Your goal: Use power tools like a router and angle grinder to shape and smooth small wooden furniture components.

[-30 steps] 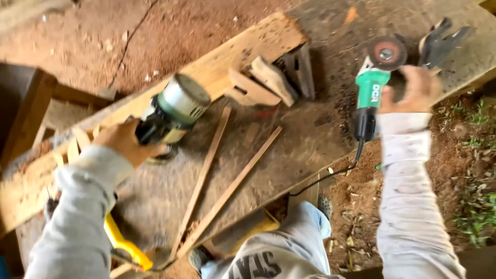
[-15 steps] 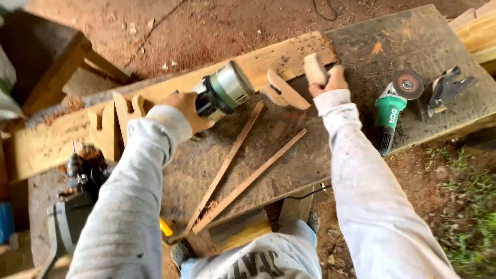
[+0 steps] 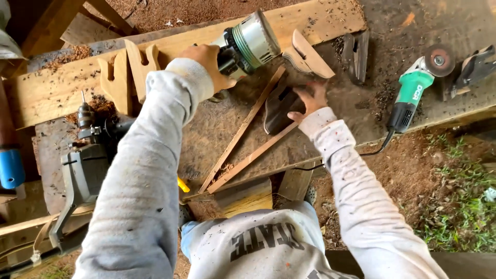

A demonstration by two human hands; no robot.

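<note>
My left hand (image 3: 209, 62) grips a grey and green power tool (image 3: 248, 44) with a round motor housing, held over the dusty workbench (image 3: 330, 129). My right hand (image 3: 310, 99) rests on a dark shaped wooden piece (image 3: 276, 111) lying flat on the bench, fingers spread over its edge. A pale curved wooden cutout (image 3: 307, 54) lies just above that hand. Two thin wooden strips (image 3: 243, 139) cross the bench below the dark piece.
A long plank (image 3: 57, 88) with forked wooden cutouts (image 3: 129, 72) runs along the back. A green angle grinder (image 3: 413, 90) lies at the right with its cord. A grey drill (image 3: 85, 155) sits at the left. Sawdust covers the surface; grass lies at lower right.
My right hand left the green angle grinder, moved left past the pale cutout, and now lies on the dark wooden piece. The left hand kept hold of the power tool.
</note>
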